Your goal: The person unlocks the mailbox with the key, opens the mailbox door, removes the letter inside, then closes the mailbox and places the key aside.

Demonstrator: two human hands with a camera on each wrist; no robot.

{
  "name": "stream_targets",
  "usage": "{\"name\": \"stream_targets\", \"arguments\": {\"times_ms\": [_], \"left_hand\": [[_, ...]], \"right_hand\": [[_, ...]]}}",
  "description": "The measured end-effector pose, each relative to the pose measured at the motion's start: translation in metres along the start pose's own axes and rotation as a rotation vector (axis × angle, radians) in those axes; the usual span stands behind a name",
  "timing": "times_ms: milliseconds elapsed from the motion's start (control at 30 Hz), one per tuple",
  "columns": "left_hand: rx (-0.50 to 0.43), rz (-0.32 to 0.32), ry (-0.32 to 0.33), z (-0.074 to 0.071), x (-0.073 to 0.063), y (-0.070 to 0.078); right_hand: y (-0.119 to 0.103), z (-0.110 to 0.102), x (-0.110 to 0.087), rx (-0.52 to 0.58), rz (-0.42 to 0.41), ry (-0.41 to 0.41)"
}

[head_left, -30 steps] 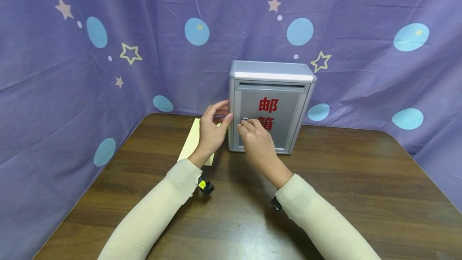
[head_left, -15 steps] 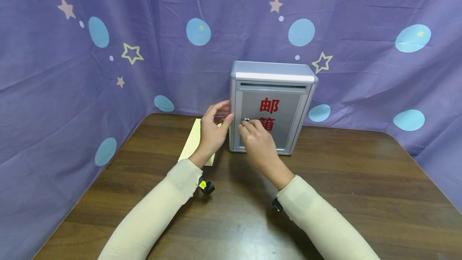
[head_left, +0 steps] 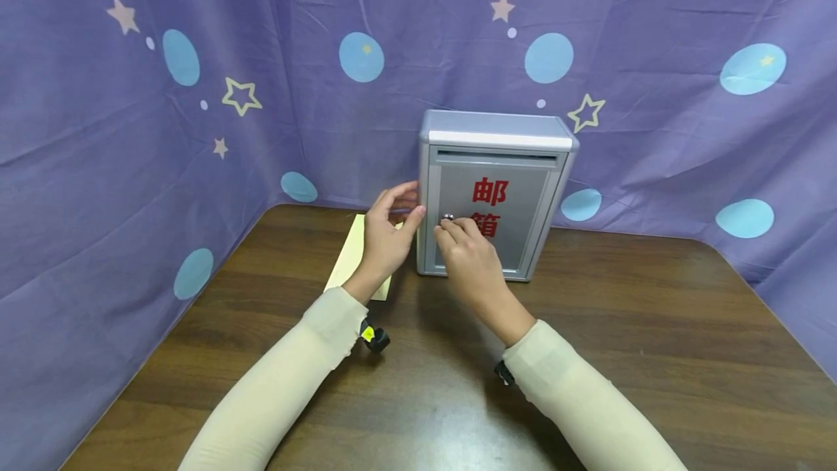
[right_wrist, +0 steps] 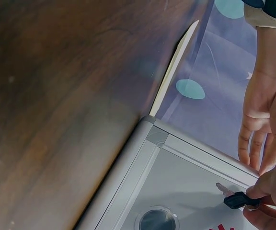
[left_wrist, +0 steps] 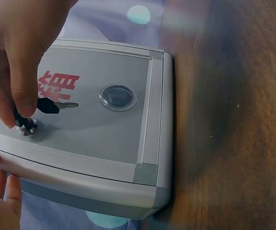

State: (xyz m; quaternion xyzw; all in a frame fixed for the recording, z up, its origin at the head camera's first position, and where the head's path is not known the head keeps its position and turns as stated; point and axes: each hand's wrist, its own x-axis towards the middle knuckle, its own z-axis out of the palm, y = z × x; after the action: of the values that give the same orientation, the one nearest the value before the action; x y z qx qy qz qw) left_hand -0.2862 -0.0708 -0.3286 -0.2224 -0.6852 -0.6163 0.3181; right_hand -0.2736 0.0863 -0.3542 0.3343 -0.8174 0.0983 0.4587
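A grey metal mailbox (head_left: 532,187) with red characters stands upright at the back of the table. My right hand (head_left: 469,256) is at its front door, thumb and fingers pinching a black-headed key (left_wrist: 19,117) at the round silver lock (left_wrist: 28,127). A second black-headed key (left_wrist: 49,105) hangs beside it, its blade sticking out freely, also visible in the right wrist view. On the mailbox's left side my left hand (head_left: 386,235) rests with loosely extended fingers, the thumb at the front edge. The fingers of my right hand hide most of the pinched key.
Pale yellow envelope-like paper (head_left: 349,256) lies on the wooden table (head_left: 418,384) left of the mailbox, partly behind my left hand. A purple curtain (head_left: 425,35) hangs close behind the mailbox. Low on the door is a round window (left_wrist: 118,97).
The head view has shifted slightly. Both hands stay in the same places on the mailbox; the right hand appears to turn very slightly at the lock.
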Motion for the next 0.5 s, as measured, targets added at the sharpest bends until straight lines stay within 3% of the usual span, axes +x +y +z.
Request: {"name": "stream_targets", "arguments": {"times_ms": [500], "left_hand": [[0.003, 0.002, -0.009, -0.0007, 0.0001, 0.0029]], "right_hand": [[-0.0005, 0.0021, -0.0013, 0.014, 0.015, 0.057]]}}
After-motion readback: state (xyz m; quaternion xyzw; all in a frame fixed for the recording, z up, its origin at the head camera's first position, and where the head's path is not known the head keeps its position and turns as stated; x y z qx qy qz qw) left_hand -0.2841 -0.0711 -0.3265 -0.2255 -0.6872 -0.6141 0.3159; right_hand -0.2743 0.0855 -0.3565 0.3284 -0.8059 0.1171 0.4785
